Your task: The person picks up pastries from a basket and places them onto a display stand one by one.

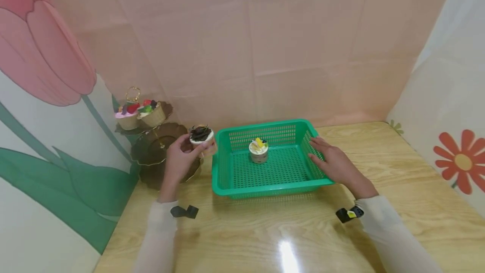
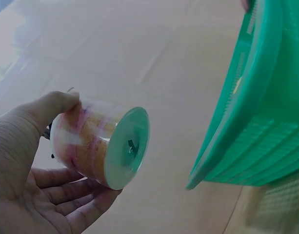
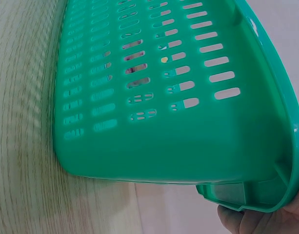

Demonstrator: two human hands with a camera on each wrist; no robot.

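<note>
My left hand (image 1: 181, 155) grips a clear cake cup (image 1: 204, 141) between thumb and fingers, just outside the left rim of a green basket (image 1: 273, 188). Dark chocolate shavings and white cream top this cup; pink and tan layers show through its side in the left wrist view, where its round base (image 2: 127, 147) faces the camera. Inside the basket stands a second dessert cup (image 1: 259, 153) with cream and yellow fruit pieces. My right hand (image 1: 333, 161) rests over the basket's right rim, its fingers straight and the thumb apart.
A tiered dark stand (image 1: 151, 148) is at the left, behind my left hand. Two decorated cupcakes sit on its top tier, one with pink cream (image 1: 126, 118), one with fruit (image 1: 152, 115). The wooden table (image 1: 242, 235) meets a pink backdrop (image 1: 265, 75) behind the basket.
</note>
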